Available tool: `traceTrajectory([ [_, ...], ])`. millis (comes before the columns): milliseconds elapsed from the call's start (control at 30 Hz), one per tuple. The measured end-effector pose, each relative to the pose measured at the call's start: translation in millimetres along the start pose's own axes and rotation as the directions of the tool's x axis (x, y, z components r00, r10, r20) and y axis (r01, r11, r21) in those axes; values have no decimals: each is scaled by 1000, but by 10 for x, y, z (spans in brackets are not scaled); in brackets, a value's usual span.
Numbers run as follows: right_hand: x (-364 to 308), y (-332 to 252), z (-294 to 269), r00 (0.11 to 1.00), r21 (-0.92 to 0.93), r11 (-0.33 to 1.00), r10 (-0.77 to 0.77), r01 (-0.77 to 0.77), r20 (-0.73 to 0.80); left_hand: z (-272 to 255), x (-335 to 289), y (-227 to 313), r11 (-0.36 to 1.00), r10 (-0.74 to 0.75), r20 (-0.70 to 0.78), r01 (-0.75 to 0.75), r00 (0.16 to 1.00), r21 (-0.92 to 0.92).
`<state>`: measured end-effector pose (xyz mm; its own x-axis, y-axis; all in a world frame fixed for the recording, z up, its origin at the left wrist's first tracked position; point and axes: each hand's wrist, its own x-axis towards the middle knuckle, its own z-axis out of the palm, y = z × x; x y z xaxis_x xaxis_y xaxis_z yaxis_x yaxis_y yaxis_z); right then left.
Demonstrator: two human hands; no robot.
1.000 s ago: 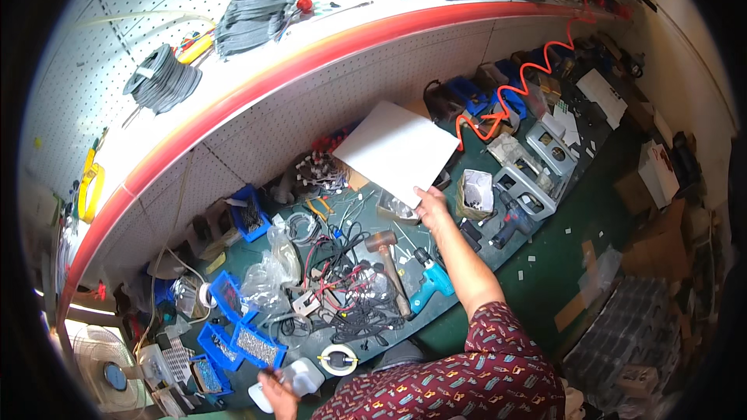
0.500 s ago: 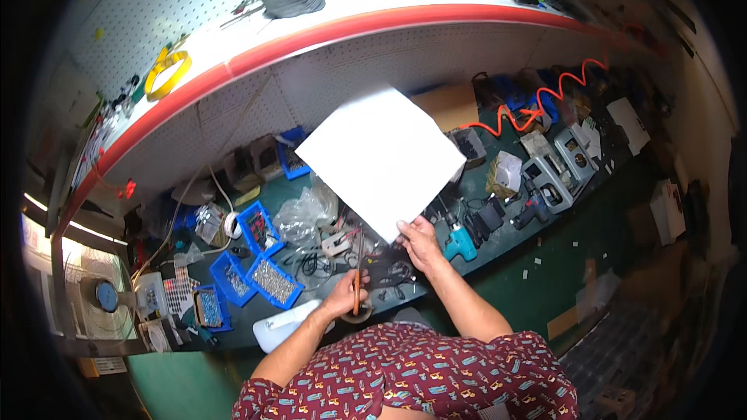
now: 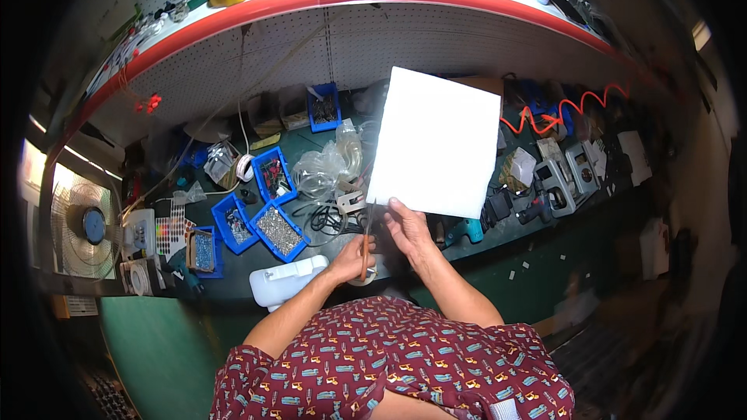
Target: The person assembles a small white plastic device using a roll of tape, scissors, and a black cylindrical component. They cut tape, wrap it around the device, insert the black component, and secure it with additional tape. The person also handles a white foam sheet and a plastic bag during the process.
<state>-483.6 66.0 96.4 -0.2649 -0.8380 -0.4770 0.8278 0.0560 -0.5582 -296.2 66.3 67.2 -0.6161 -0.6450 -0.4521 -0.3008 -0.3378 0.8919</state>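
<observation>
Right hand [image 3: 411,227] pinches lower edge of white sheet [image 3: 436,140], held up over bench [image 3: 498,253]. Left hand [image 3: 354,255] closed on scissors [image 3: 364,245], blades pointing up at sheet's lower left corner. Blue bins [image 3: 264,210] left of hands.

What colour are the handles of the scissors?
Orange-brown; the scissors in the left hand show in the head view.

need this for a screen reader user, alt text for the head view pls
A person's right hand holds up a blank white sheet while the left hand holds orange-handled scissors at its lower edge, above a cluttered green workbench with blue parts bins.
</observation>
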Motion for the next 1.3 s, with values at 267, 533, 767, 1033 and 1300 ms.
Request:
traceTrajectory([
  [267, -82, 141, 89, 999, -40, 999, 10, -11, -31, -26, 48, 94, 1000, 18, -26, -19, 1000, -18],
  [533, -90, 164, 58, 1000, -157, 988, 2, -6, -27, -16, 37, 125, 998, 60, -93, -58, 994, 21],
  [767, -133, 116, 59, 1000, -190, 981, -24, 27, 19, -5, 22, 47, 987, 128, -63, -121, 990, 103],
  [1033, -113, -6, 41, 989, -290, 946, -147, 147, 20, 55, -4, 100, 973, 223, -122, -213, 967, 92],
  [1300, -237, 3, 55, 985, -273, 947, -149, 168, 88, 12, -53, 340, 985, 146, -136, -132, 980, 108],
])
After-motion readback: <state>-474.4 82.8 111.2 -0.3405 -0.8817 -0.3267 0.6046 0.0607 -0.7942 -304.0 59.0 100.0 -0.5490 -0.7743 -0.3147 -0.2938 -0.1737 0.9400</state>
